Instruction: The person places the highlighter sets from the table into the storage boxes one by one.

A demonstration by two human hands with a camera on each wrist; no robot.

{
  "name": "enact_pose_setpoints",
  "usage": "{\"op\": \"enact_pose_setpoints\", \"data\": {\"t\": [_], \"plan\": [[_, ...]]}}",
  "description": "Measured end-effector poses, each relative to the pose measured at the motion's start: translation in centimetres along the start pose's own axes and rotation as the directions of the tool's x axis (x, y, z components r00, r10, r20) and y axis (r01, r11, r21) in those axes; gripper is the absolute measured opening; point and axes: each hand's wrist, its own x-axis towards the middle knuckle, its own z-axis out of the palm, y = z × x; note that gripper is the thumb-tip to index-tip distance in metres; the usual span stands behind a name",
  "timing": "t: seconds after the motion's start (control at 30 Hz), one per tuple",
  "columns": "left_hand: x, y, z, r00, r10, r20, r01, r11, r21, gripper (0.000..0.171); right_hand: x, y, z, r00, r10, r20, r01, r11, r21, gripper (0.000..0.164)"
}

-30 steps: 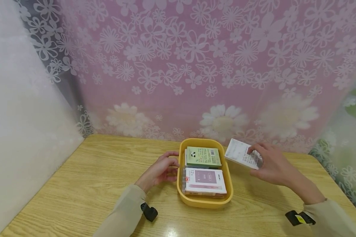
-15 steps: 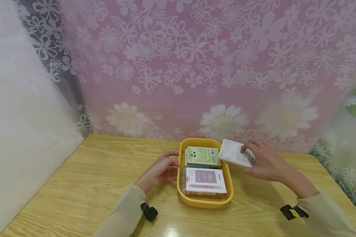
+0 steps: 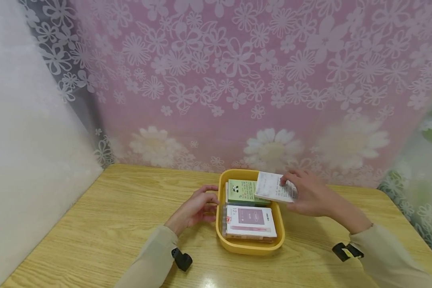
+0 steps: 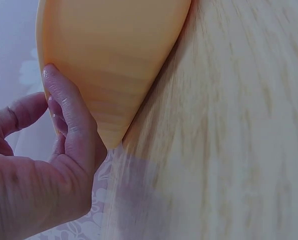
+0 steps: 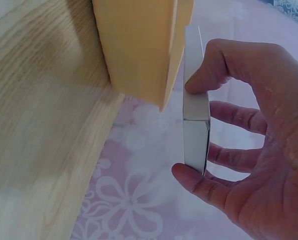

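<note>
My right hand grips a thin white cardboard box with grey printing, tilted over the back right of a yellow plastic basket. In the right wrist view, thumb and fingertips hold the box by its edges, near the basket's outer wall. My left hand touches the basket's left side with loosely bent fingers; in the left wrist view a fingertip lies against the outer wall close to the rim. Inside the basket, a green box with a panda picture is partly covered by the white box in this view.
A white and purple box marked 12 lies in the basket's front half, on top of other packs. The basket stands on a wooden table. A pink floral curtain hangs right behind the table's back edge.
My right hand has carried the white box leftward, from beside the basket to over its back right rim and part of the green box. The left hand and basket have stayed in place.
</note>
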Motion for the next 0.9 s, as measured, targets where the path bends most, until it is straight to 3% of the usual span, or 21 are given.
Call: {"op": "enact_pose_setpoints", "data": {"t": [0.33,0.9], "plan": [[0.0,0.0,-0.1,1.000,0.007,0.005,-0.007,1.000,-0.004,0.055,1.5,-0.8,0.1,0.997,-0.036,0.061,0.036,0.999,0.005,0.043],[-0.2,0.0,-0.1,1.000,-0.003,0.005,0.003,1.000,-0.021,0.053,4.3,-2.6,1.0,0.981,-0.028,0.192,0.027,1.000,0.005,0.041]]}}
